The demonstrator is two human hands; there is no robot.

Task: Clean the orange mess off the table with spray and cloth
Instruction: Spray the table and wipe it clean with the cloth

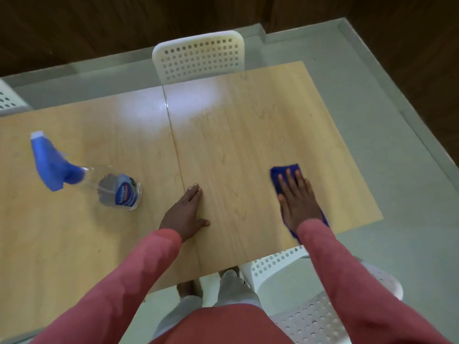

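Observation:
A blue cloth (285, 170) lies flat on the right part of the light wooden table (236, 135), and my right hand (298, 199) presses down on it with fingers spread. My left hand (185, 214) rests flat on the table beside the centre seam, holding nothing. A clear spray bottle (116, 191) with a blue trigger head stands on the left part of the table, apart from both hands. I see no orange mess on the visible surface.
A white perforated chair (198, 58) stands at the table's far edge. Another white chair (310, 294) is beside my legs at the near right. A third chair (10, 99) shows at the far left. Grey floor surrounds the table.

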